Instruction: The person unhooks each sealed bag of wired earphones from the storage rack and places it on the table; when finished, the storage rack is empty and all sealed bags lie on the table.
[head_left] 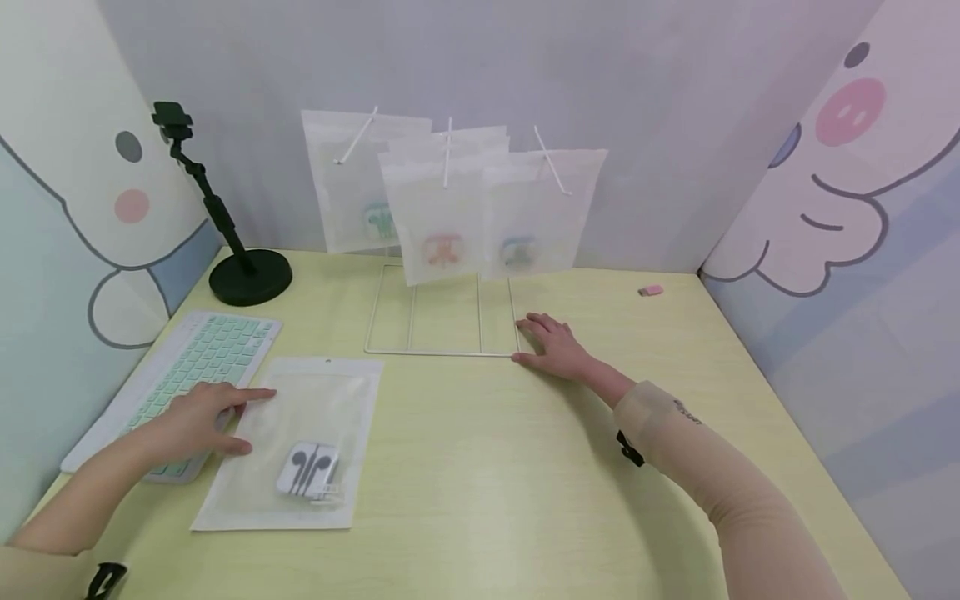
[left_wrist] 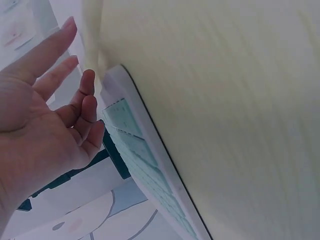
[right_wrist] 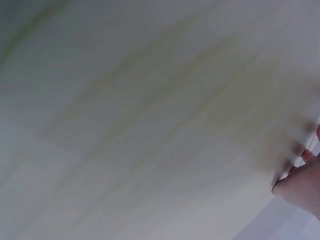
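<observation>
A flat zip pouch (head_left: 330, 400) with a clear front lies on the table, holding a white earphone case (head_left: 307, 469) with an earphone picture. My left hand (head_left: 197, 421) hovers at the pouch's left edge, index finger extended and the other fingers loosely bent, with nothing in it. Farther back stands a white wire rack (head_left: 442, 353), with several similar pouches hanging from its three hooks; green, red and blue items show through them. My right hand (head_left: 553, 346) touches the right front corner of the rack's base, fingertips along the side wire.
A white keyboard (head_left: 258, 327) with mint keys lies under and behind my left hand. Back left stands a black phone stand (head_left: 251, 277) with a round base. A small pink object (head_left: 651, 290) lies at the back right. Walls with cartoon figures enclose the table.
</observation>
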